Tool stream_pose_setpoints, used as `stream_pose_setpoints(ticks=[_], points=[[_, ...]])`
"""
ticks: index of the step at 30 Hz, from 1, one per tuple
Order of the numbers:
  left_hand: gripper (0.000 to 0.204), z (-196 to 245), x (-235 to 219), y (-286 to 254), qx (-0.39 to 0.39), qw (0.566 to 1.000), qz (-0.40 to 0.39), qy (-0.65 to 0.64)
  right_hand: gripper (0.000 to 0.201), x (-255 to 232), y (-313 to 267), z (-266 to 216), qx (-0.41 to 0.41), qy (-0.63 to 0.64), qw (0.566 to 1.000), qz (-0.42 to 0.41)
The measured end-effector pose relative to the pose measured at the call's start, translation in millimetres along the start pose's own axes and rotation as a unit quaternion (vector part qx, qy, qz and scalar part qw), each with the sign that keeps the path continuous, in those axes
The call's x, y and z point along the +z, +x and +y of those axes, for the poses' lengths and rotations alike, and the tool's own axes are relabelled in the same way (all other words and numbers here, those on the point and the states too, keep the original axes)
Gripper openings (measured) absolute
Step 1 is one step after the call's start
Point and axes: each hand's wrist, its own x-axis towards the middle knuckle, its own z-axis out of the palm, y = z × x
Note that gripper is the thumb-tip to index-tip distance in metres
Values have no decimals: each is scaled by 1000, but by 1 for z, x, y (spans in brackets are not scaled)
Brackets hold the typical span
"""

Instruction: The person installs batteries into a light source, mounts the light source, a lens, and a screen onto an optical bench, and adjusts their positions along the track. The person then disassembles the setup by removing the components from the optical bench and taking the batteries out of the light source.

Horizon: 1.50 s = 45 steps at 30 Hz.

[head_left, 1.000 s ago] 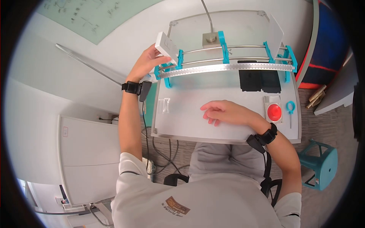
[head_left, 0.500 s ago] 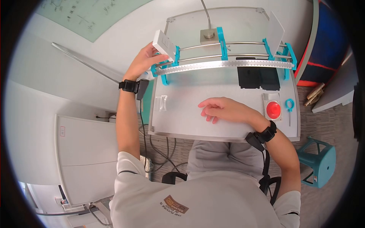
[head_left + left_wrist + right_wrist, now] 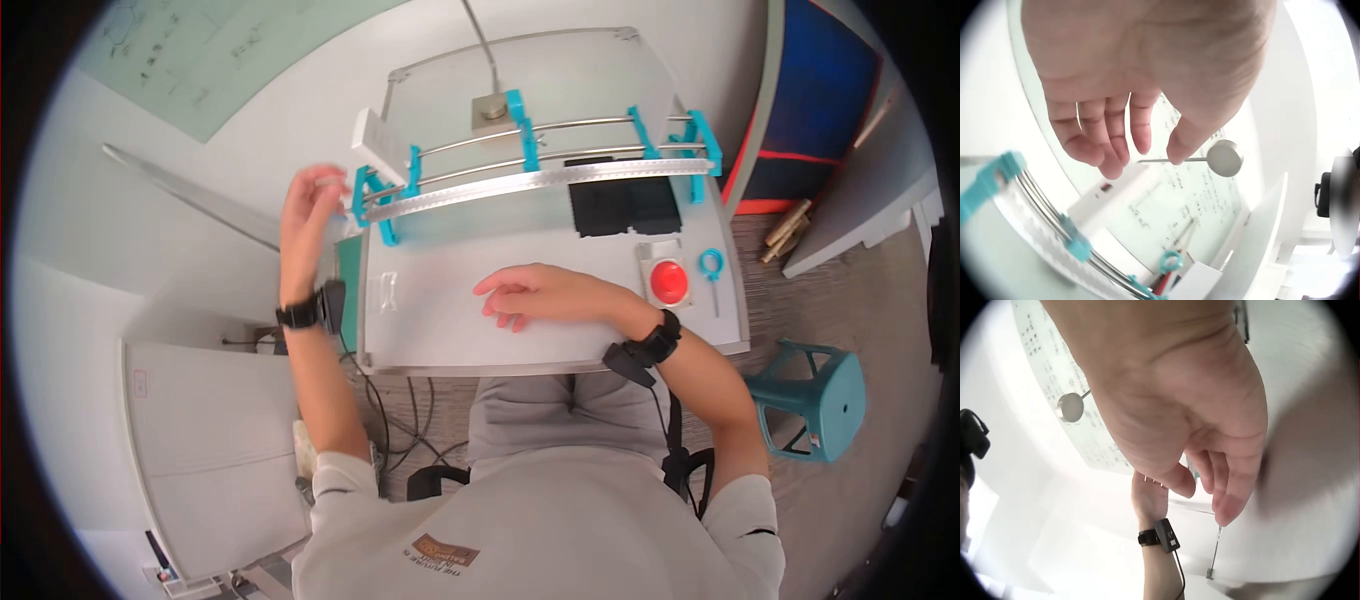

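My left hand (image 3: 312, 215) is raised just left of the table, fingers loosely bent and holding nothing. Right beside it, a white box (image 3: 378, 145) leans at the left end of a rail stand with metal rods and blue holders (image 3: 529, 143). In the left wrist view the fingertips overlap the edge of that white box (image 3: 1110, 195). A long ruler (image 3: 540, 181) runs along the stand's front. Over the near part of the tabletop lies my right hand (image 3: 545, 293), its fingers relaxed around nothing.
Two dark flat plates (image 3: 625, 205) lie under the stand's right side. At the table's right are a red round piece (image 3: 669, 283) and a blue ring with a pin (image 3: 711, 262). A small clear piece (image 3: 387, 291) lies at left. A teal stool (image 3: 820, 400) stands on the floor.
My left hand has let go of the white box and moved left and down from it. The box stays at the stand's left end. The right hand keeps its pose; the head view has shifted.
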Motion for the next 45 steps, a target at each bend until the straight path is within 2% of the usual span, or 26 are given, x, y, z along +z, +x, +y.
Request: stream_pose_setpoints(ticks=[1, 3, 4, 6, 7, 8, 9, 10, 12, 13, 15, 17, 18, 20, 26, 40, 42, 45], points=[[21, -2, 5, -13, 5, 1000, -1, -10, 41, 4, -4, -8, -11, -3, 1000, -1], [11, -11, 16, -39, -18, 987, -100, -122, 42, 7, -19, -26, -16, -12, 1000, 1], [11, -13, 26, -50, -16, 986, -100, -130, 39, 10, -30, -40, -42, -3, 999, 15], [29, -10, 55, -66, -11, 977, -107, -187, 36, 11, -51, -57, -68, -4, 997, 30], [29, -11, 65, -70, -4, 976, -104, -192, 32, 5, -69, -61, -105, 12, 990, 98], [34, -13, 74, -73, -11, 958, -119, -262, 28, -2, -88, -63, -145, 28, 975, 164], [39, -17, 81, -73, -18, 934, -133, -330, 28, -12, -106, -53, -175, 33, 954, 242], [39, -25, 88, -72, -10, 934, -129, -333, 31, -26, -122, -37, -205, 38, 925, 317], [44, -42, 101, -72, -60, 907, -114, -400, 32, -54, -150, -15, -235, 5, 876, 421], [44, -44, 106, -72, -53, 907, -109, -404, 34, -62, -161, -6, -232, 35, 862, 450], [43, -46, 113, -70, -107, 889, -97, -434, 36, -71, -178, 14, -232, 59, 847, 475], [41, -59, 113, -68, -115, 874, -109, -459, 36, -74, -189, 32, -182, 66, 831, 521], [40, -63, 113, -68, -131, 859, -124, -479, 36, -72, -190, 36, -185, 63, 832, 519], [38, -68, 114, -68, -126, 853, -122, -492, 36, -69, -190, 43, -214, 133, 812, 526], [37, -73, 113, -68, -101, 850, -138, -498, 33, -73, -193, 53, -234, 84, 787, 564], [41, -69, 119, -70, -120, 841, -103, -517, 32, -74, -190, 52, -247, 93, 788, 556], [41, -70, 119, -68, -95, 853, -112, -502, 32, -73, -190, 50, -246, 87, 795, 548], [42, -64, 117, -69, -107, 854, -106, -498, 32, -75, -188, 51, -252, 88, 794, 546]])
